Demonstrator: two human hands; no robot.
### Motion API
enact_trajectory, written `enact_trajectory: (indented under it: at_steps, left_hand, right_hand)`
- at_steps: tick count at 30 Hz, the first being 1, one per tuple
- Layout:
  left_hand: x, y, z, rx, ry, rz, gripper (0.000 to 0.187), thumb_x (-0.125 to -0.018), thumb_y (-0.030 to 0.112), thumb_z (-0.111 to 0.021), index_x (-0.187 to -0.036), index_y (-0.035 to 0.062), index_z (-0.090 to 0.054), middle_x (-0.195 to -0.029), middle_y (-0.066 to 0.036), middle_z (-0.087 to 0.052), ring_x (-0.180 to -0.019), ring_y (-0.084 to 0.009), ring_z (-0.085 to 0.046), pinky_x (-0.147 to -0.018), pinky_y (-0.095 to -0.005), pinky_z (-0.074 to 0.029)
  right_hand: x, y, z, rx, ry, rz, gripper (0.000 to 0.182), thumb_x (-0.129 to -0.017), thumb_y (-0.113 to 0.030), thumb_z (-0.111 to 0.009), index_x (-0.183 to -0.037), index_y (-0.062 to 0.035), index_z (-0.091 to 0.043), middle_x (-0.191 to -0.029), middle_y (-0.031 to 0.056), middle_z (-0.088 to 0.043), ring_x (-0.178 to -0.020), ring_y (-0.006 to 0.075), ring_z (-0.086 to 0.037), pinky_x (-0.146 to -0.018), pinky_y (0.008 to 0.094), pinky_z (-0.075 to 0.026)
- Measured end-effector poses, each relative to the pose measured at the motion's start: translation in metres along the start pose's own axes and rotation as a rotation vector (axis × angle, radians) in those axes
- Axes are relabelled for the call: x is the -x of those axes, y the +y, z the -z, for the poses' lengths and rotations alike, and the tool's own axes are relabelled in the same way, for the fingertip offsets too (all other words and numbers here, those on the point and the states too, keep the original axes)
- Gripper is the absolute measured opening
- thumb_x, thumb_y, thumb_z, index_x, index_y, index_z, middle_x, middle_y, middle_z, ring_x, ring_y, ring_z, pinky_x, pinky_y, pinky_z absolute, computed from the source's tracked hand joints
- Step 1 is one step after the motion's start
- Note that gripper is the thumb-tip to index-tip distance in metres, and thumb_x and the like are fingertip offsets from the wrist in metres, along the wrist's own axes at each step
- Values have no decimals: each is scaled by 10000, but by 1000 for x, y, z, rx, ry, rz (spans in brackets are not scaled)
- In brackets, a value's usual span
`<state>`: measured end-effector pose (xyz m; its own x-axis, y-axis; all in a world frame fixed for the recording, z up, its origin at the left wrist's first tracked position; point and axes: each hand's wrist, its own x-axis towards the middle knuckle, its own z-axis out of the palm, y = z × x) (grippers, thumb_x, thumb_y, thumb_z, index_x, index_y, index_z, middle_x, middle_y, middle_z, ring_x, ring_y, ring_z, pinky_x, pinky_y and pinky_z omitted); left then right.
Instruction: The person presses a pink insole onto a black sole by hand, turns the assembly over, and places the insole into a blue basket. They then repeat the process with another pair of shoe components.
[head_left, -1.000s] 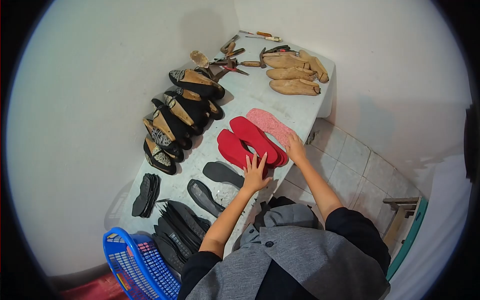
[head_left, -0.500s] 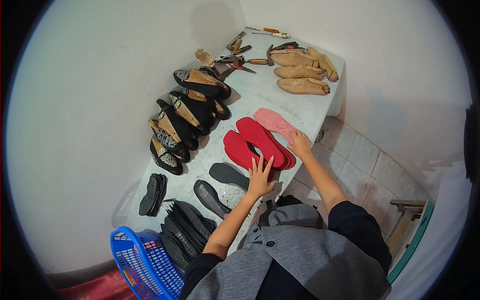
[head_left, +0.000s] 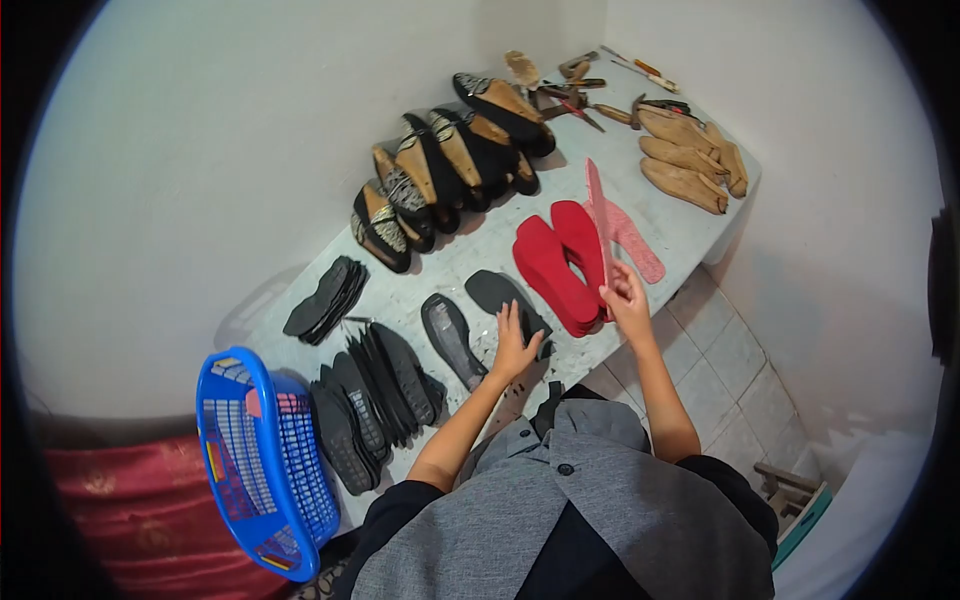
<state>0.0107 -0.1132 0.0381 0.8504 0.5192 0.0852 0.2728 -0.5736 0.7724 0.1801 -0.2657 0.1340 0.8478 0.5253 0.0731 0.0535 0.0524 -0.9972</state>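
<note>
My right hand [head_left: 628, 300] grips the near end of a pink shoe insole [head_left: 597, 205], raised and seen nearly edge-on. Another pink insole [head_left: 632, 242] lies flat on the table behind it. Two stacks of red insoles [head_left: 548, 278] sit just left of that hand, partly covered by the lifted one. My left hand [head_left: 515, 350] rests with spread fingers on a dark grey shoe sole [head_left: 494, 289], holding nothing. Beside it lies a second dark sole [head_left: 447, 330] with a paler, marked surface.
Black shoes on wooden lasts [head_left: 440, 160] line the wall side. Bare wooden lasts [head_left: 685, 185] and hand tools, including a hammer [head_left: 620, 114], occupy the far end. Stacked black soles [head_left: 375, 390] stand near a blue plastic basket [head_left: 265, 460] at the left.
One pink insole has been lifted off the table in my right hand, exposing another beneath. My left hand has gone from the red insoles to the dark sole. The view has turned.
</note>
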Motion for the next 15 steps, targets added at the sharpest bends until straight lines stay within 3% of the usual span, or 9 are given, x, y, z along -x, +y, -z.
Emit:
enact_trajectory:
  at_steps: [1,2,3,8,11,12,15]
  left_hand:
    - [7,-10,4,28,36,37,783,-758,235,-618,-1341,-11,-157,-1337,-317,-170,-1231,-479,-197,-1012,-483,-206]
    - [13,-20,8,27,53,41,751,-766,189,-602,-1316,-65,-159,-1315,-328,-208,-1226,-459,-222,-1025,-424,-209]
    - [19,-30,13,25,65,59,744,-766,181,-598,-1316,-63,-161,-1314,-327,-212,-1230,-451,-221,-1025,-424,-210]
    - [29,-50,41,49,96,123,702,-778,148,-572,-1318,-54,-171,-1302,-296,-283,-1227,-398,-284,-1013,-391,-251]
    - [19,-69,50,32,86,117,716,-780,142,-570,-1328,-51,-152,-1312,-287,-292,-1221,-370,-325,-1004,-364,-276]
    - [14,-74,52,39,67,122,726,-778,143,-572,-1331,-50,-144,-1319,-287,-283,-1223,-367,-324,-1005,-361,-276]
    - [-4,-79,62,48,-22,144,782,-764,151,-589,-1341,-50,-100,-1337,-284,-257,-1238,-356,-309,-1007,-351,-275]
  right_hand:
    - [10,-2,-11,-264,-96,-166,548,-740,-113,-644,-1224,-45,-396,-988,67,-501,-851,147,-508,-742,280,-443]
    - [17,7,-19,-354,-206,-189,578,-759,-80,-618,-1264,-58,-338,-1003,58,-483,-852,108,-506,-697,241,-449]
    - [28,1,-32,-364,-211,-254,596,-758,-60,-608,-1277,-58,-314,-1015,66,-466,-858,118,-520,-669,235,-456]
    - [71,34,-60,-265,-390,-331,640,-734,-58,-633,-1284,-77,-306,-1060,83,-407,-887,148,-523,-652,249,-467]
    - [94,16,-67,-88,-429,-393,633,-738,-68,-635,-1281,-81,-311,-1060,87,-400,-879,142,-527,-642,249,-473]
    - [100,7,-69,-49,-415,-471,635,-724,-102,-653,-1270,-75,-330,-1110,119,-398,-952,190,-513,-750,316,-469]
    - [118,52,-62,351,-382,41,651,-699,-132,-670,-1261,-66,-347,-1160,155,-387,-1037,245,-467,-874,376,-412]
